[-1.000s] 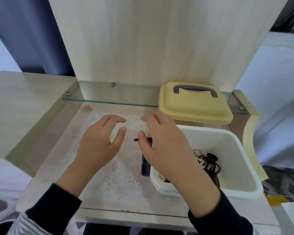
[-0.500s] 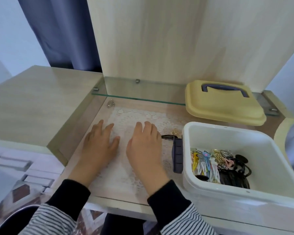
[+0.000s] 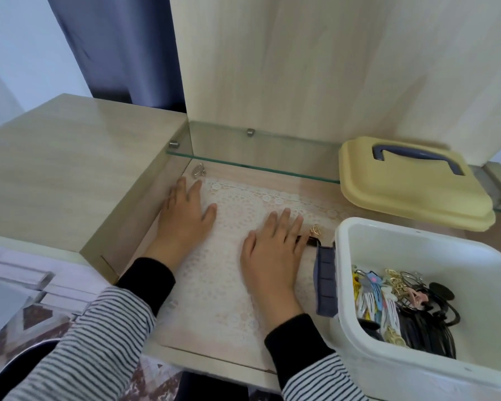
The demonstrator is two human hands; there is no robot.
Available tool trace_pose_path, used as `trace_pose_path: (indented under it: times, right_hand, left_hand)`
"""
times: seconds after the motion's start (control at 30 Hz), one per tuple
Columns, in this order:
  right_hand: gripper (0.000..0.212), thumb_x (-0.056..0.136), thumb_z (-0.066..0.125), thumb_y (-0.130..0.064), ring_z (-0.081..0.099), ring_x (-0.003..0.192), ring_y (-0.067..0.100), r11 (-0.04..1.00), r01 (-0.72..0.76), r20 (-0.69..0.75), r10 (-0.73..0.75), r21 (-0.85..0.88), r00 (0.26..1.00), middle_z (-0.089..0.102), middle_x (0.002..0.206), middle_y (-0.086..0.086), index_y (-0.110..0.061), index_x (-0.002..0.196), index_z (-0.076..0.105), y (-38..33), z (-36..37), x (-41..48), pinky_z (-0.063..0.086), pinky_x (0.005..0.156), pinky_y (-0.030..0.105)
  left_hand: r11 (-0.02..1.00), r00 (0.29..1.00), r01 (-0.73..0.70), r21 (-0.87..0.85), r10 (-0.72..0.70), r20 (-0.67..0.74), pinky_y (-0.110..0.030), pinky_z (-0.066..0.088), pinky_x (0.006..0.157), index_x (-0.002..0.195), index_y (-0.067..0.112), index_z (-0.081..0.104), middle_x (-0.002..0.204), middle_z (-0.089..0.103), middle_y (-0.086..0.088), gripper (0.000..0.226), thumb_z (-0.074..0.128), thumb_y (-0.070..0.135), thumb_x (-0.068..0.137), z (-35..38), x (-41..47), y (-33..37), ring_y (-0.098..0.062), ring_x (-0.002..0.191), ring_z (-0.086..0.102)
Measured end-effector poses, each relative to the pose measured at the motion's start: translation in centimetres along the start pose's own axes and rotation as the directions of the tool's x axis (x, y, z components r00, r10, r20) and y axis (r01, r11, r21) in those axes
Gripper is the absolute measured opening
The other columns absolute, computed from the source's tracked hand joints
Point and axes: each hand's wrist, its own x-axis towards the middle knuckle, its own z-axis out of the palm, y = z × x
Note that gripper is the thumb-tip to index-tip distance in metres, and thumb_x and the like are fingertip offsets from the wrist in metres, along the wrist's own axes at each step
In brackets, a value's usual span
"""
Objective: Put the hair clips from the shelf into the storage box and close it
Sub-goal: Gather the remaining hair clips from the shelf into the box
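Hair clips (image 3: 388,299): most in the open box (image 3: 417,235), lid (image 3: 402,183) parked aside for access; gold clip (image 3: 315,229) by right hand (image 3: 272,253), silver clip (image 3: 198,171) past left hand (image 3: 185,215), fingers of both released flat on the mat (image 3: 229,285), likely reaching.
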Motion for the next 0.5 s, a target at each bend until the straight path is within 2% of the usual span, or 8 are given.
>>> trace_pose_path:
  times: [0.17, 0.27, 0.37, 0.43, 0.5]
  right_hand:
    - [0.064, 0.094, 0.015, -0.037, 0.020, 0.143, 0.035, 0.991, 0.128, 0.039, -0.130, 0.047, 0.991, 0.023, 0.154, 0.019, -0.003, 0.145, 0.032, -0.1, 0.3, 0.0, 0.010, 0.117, 0.048]
    - [0.059, 0.096, 0.017, -0.033, 0.017, 0.145, 0.030, 0.972, 0.226, -0.001, -0.227, 0.063, 0.974, 0.023, 0.155, 0.016, -0.005, 0.145, 0.034, -0.2, 0.2, 0.0, 0.012, 0.118, 0.046]
    - [0.057, 0.091, 0.028, -0.030, 0.022, 0.142, 0.038, 0.989, 0.150, -0.087, -0.148, 0.017, 0.985, 0.035, 0.150, 0.018, -0.006, 0.140, 0.044, -0.2, 0.2, 0.1, 0.013, 0.115, 0.053]
    - [0.058, 0.088, 0.030, -0.031, 0.025, 0.139, 0.045, 0.999, 0.052, -0.083, -0.053, -0.004, 0.995, 0.039, 0.146, 0.020, -0.006, 0.137, 0.047, -0.1, 0.0, 0.1, 0.013, 0.114, 0.058]
    - [0.059, 0.086, 0.028, -0.031, 0.032, 0.134, 0.047, 1.000, 0.014, -0.060, -0.014, 0.012, 0.998, 0.044, 0.142, 0.023, -0.004, 0.134, 0.050, -0.1, -0.3, 0.0, 0.022, 0.111, 0.059]
  left_hand:
    - [0.995, 0.999, -0.043, -0.092, 0.041, -0.025, -0.046, 0.028, 0.113, 0.148, 0.008, 0.022, 0.156, 0.018, -0.018, 0.067, 0.047, 0.035, 0.092, 0.2, 3.0, 0.4, -0.035, 0.142, 0.023]
    - [0.992, 0.998, -0.062, -0.113, 0.059, -0.031, -0.038, 0.018, 0.118, 0.150, 0.005, 0.019, 0.158, 0.014, -0.017, 0.066, 0.045, 0.031, 0.096, 0.8, 3.9, 0.6, -0.029, 0.146, 0.015]
    - [0.988, 0.995, -0.084, -0.127, 0.076, -0.065, -0.037, 0.017, 0.119, 0.150, 0.005, 0.021, 0.157, 0.020, -0.014, 0.065, 0.044, 0.031, 0.096, 1.4, 4.2, 0.3, -0.027, 0.145, 0.019]
    - [0.981, 0.992, -0.099, -0.168, 0.084, -0.098, -0.036, 0.021, 0.118, 0.149, 0.005, 0.026, 0.155, 0.028, -0.012, 0.062, 0.046, 0.029, 0.095, 1.6, 4.1, 0.0, -0.025, 0.143, 0.025]
    - [0.964, 0.982, -0.130, -0.230, 0.094, -0.161, -0.032, 0.028, 0.114, 0.144, 0.005, 0.035, 0.149, 0.038, -0.009, 0.055, 0.049, 0.023, 0.094, 1.7, 3.9, -0.1, -0.022, 0.138, 0.034]
